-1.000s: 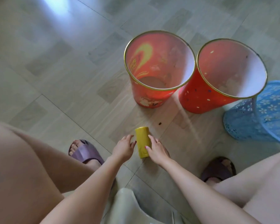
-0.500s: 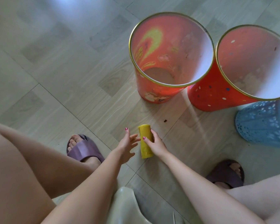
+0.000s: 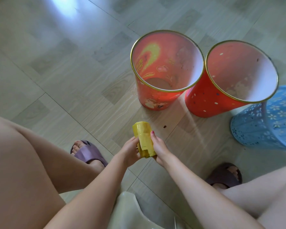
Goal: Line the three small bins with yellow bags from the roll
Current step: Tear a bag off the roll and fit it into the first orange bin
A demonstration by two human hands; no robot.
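A yellow roll of bags is held above the tiled floor between both hands. My right hand grips its right side, fingers curled round it. My left hand pinches the loose bag edge on the roll's left side. Beyond the hands stand three bins with no liner in them: an orange-red bin with gold patterns, a red dotted bin touching it on the right, and a blue lattice bin at the far right, cut off by the frame edge.
My two feet in purple slippers rest on the floor either side of the hands. The pale edge of a stool shows between my knees. A small dark speck lies on the tiles near the roll.
The roll lay on the floor with both hands closing in on it. Now it is lifted between the hands, and a bag edge has come loose from it.
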